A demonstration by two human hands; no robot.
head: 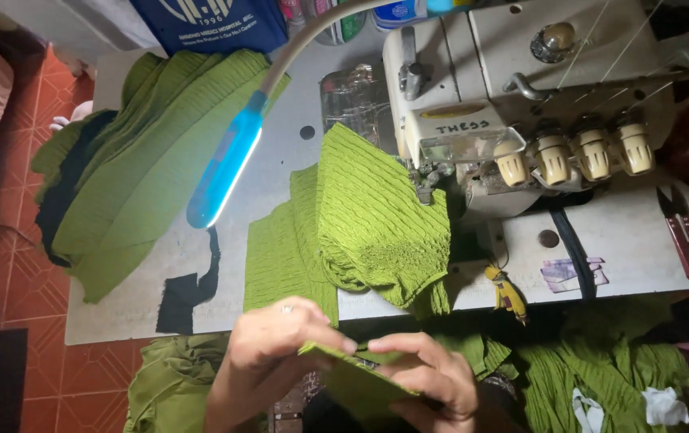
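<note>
Left hand and right hand close together near bottom, both pinching small green fabric piece by its edges. Align edges flush, keep fold flat. Sewing machine far right; green cloth under its foot.

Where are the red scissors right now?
In the head view, the red scissors lie on the white sewing table at the far right, just below the sewing machine's cream knobs, away from both hands.

Green cloth piece partly behind fingers
</note>
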